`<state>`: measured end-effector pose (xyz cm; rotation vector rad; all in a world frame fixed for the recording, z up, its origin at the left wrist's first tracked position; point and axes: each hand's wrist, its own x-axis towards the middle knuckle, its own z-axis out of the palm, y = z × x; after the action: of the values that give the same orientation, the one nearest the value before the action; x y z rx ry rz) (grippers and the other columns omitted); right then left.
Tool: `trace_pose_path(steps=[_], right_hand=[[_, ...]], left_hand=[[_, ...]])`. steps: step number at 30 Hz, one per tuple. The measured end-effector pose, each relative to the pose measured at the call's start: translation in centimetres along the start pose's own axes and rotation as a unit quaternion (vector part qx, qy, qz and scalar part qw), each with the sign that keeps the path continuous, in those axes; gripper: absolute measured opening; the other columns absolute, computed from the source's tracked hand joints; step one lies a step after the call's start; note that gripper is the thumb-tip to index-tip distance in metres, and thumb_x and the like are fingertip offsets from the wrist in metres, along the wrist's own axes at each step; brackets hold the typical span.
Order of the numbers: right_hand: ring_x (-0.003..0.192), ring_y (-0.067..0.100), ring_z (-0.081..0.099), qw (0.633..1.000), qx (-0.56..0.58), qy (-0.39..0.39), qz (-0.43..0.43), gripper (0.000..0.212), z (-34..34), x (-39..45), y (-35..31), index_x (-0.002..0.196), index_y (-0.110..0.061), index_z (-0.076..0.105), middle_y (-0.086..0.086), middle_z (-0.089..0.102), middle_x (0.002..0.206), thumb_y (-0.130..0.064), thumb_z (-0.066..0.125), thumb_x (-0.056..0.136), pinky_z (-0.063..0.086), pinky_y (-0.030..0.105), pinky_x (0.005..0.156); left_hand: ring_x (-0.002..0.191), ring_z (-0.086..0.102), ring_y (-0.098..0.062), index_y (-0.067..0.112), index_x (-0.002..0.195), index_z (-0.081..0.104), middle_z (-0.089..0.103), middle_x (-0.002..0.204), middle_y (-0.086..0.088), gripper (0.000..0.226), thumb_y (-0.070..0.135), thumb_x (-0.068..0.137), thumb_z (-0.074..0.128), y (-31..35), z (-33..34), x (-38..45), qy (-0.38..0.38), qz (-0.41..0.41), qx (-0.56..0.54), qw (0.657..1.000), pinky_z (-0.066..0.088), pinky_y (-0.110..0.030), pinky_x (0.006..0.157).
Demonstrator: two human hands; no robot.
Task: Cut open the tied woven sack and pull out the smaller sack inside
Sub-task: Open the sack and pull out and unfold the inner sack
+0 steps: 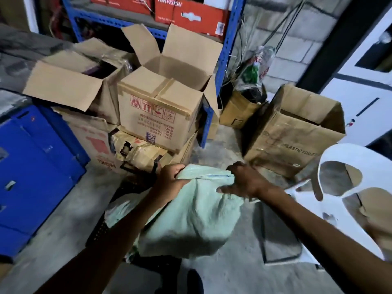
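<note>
A pale green woven sack (191,219) stands bulging on the concrete floor in front of me. My left hand (169,177) grips the left side of its gathered top. On the right side of that top my right hand (244,181) is closed over the fabric, thumb stretched along the sack. Between the two hands the sack's mouth (210,176) shows a slit with a bluish-white edge. No smaller sack and no cutting tool are visible. A second crumpled piece of pale green material (121,211) lies under my left forearm.
Open cardboard boxes (161,115) are stacked just beyond the sack, with another open box (297,136) at the right. A white plastic chair (350,187) stands close on the right. A blue crate (38,166) sits at the left. Behind is a blue metal shelf (224,60) with red boxes.
</note>
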<state>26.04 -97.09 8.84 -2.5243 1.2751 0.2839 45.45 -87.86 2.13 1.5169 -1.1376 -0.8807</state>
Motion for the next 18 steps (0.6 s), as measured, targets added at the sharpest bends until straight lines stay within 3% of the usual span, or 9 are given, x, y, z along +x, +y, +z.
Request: trace_pose_path(steps=[3, 5, 7, 9, 11, 14, 15, 16, 18], right_hand=[[0.062, 0.016, 0.058, 0.981, 0.175, 0.087, -0.021, 0.014, 1.3, 0.8, -0.2, 0.076, -0.003, 0.065, 0.011, 0.063, 0.068, -0.017, 0.065, 0.078, 0.042, 0.022, 0.059], [0.061, 0.010, 0.056, 0.971, 0.208, 0.090, -0.073, 0.010, 0.9, 1.9, -1.8, 0.077, -0.006, 0.067, 0.003, 0.063, 0.066, -0.015, 0.063, 0.079, 0.043, 0.025, 0.060], [0.058, -0.002, 0.052, 0.962, 0.196, 0.105, -0.156, 0.009, -0.1, 2.9, -4.3, 0.083, -0.013, 0.069, -0.011, 0.059, 0.060, -0.017, 0.068, 0.076, 0.042, 0.020, 0.058], [0.061, -0.001, 0.052, 0.953, 0.187, 0.117, -0.209, 0.010, -1.6, 3.8, -6.5, 0.078, -0.018, 0.067, -0.014, 0.056, 0.061, -0.014, 0.072, 0.070, 0.036, 0.016, 0.054], [0.064, 0.012, 0.056, 0.942, 0.224, 0.116, -0.223, 0.024, -3.4, 4.7, -7.6, 0.061, -0.024, 0.054, -0.005, 0.058, 0.066, -0.008, 0.070, 0.068, 0.036, 0.018, 0.051], [0.071, 0.009, 0.055, 0.863, 0.443, 0.015, -0.244, 0.025, -5.0, 6.0, -6.5, 0.082, -0.021, 0.059, -0.001, 0.059, 0.079, -0.003, 0.074, 0.072, 0.047, 0.016, 0.061], [0.074, 0.009, 0.053, 0.824, 0.508, -0.052, -0.246, 0.029, -4.7, 6.3, -5.3, 0.092, -0.017, 0.059, 0.001, 0.056, 0.082, -0.001, 0.074, 0.073, 0.048, 0.016, 0.066], [0.076, 0.009, 0.053, 0.817, 0.511, -0.111, -0.244, 0.032, -3.9, 6.5, -3.7, 0.097, -0.018, 0.060, -0.003, 0.056, 0.084, -0.003, 0.075, 0.072, 0.049, 0.017, 0.073], [0.089, 0.009, 0.057, 0.903, 0.327, -0.165, -0.223, 0.048, -0.7, 6.8, -0.8, 0.112, -0.025, 0.061, -0.015, 0.060, 0.094, -0.023, 0.080, 0.069, 0.049, 0.018, 0.088]], left_hand=[[0.081, 0.058, -0.017, -0.010, 0.091, 0.067, 0.070, 0.084, -0.022, 0.028, 0.014, 0.076, 0.072, 0.6, -1.3, 0.2, 0.016, 0.023, 0.127, 0.992, 0.040, -0.030, 0.065], [0.095, 0.059, -0.019, -0.002, 0.110, 0.064, 0.068, 0.104, -0.014, 0.054, 0.029, 0.066, 0.068, 1.7, -2.1, 0.7, 0.006, 0.030, 0.192, 0.981, 0.043, -0.028, 0.079], [0.111, 0.054, -0.017, 0.006, 0.130, 0.053, 0.060, 0.124, -0.007, 0.077, 0.032, 0.061, 0.074, 2.8, -2.7, 1.1, -0.062, 0.080, 0.222, 0.970, 0.043, -0.030, 0.096], [0.103, 0.058, -0.015, 0.004, 0.120, 0.059, 0.065, 0.113, -0.005, 0.065, 0.027, 0.063, 0.080, 3.9, -3.1, 1.4, -0.054, 0.128, 0.250, 0.958, 0.047, -0.031, 0.090], [0.091, 0.062, -0.013, 0.006, 0.106, 0.067, 0.068, 0.098, 0.000, 0.044, 0.026, 0.070, 0.082, 5.0, -4.1, 1.8, -0.012, 0.142, 0.250, 0.958, 0.047, -0.018, 0.079], [0.079, 0.065, 0.000, 0.019, 0.091, 0.073, 0.072, 0.088, 0.014, 0.026, 0.034, 0.070, 0.079, 6.5, -6.7, 1.9, 0.036, 0.136, 0.159, 0.977, 0.049, -0.013, 0.073], [0.078, 0.066, 0.005, 0.026, 0.086, 0.071, 0.074, 0.083, 0.021, 0.017, 0.022, 0.071, 0.079, 6.9, -7.4, 1.8, 0.048, 0.123, 0.120, 0.984, 0.050, -0.014, 0.072], [0.078, 0.066, 0.008, 0.030, 0.084, 0.070, 0.074, 0.081, 0.025, 0.027, 0.007, 0.072, 0.077, 7.0, -8.0, 1.8, 0.062, 0.112, 0.095, 0.987, 0.050, -0.013, 0.072], [0.079, 0.068, 0.007, 0.022, 0.086, 0.069, 0.075, 0.081, 0.024, 0.037, -0.013, 0.074, 0.069, 7.6, -8.6, 1.5, 0.075, 0.109, 0.062, 0.989, 0.051, -0.010, 0.072]])
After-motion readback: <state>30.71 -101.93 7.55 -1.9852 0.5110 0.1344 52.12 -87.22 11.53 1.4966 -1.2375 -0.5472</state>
